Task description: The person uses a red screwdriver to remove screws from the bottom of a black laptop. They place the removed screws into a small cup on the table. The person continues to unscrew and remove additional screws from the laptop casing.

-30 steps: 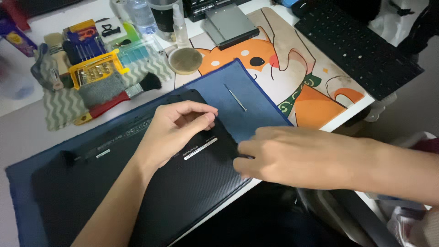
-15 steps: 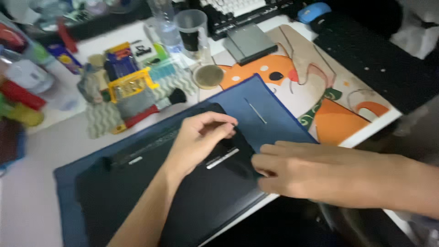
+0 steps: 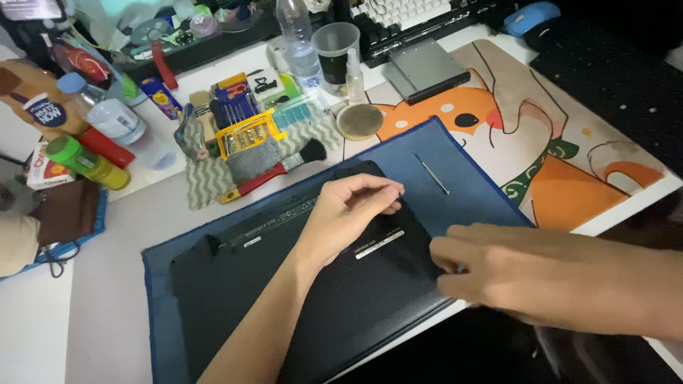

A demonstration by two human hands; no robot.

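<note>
Right hand (image 3: 526, 274) lay loosely curled at the upturned black laptop's (image 3: 299, 284) near-right edge, grip unclear. Left hand (image 3: 348, 213) pressed flat on the base, holding nothing. Laptop sat on a blue mat (image 3: 455, 163): likely rigid, moderately heavy, best gripped by its edges.

View: a single head-worn camera was used, so no area was shared with a second view.
Position: the scene was seen from above the near desk edge, at the wearer's side.
Direction: the lens was aimed steeply down and forward, the frame tilted so desk edges ran diagonally.
Nearness: the left hand (image 3: 348, 213) and right hand (image 3: 526, 274) were framed close, over the upturned black laptop (image 3: 284, 299) on a blue mat (image 3: 462, 178).
Far reach: a keyboard (image 3: 413, 18) was caught at the top edge.
</note>
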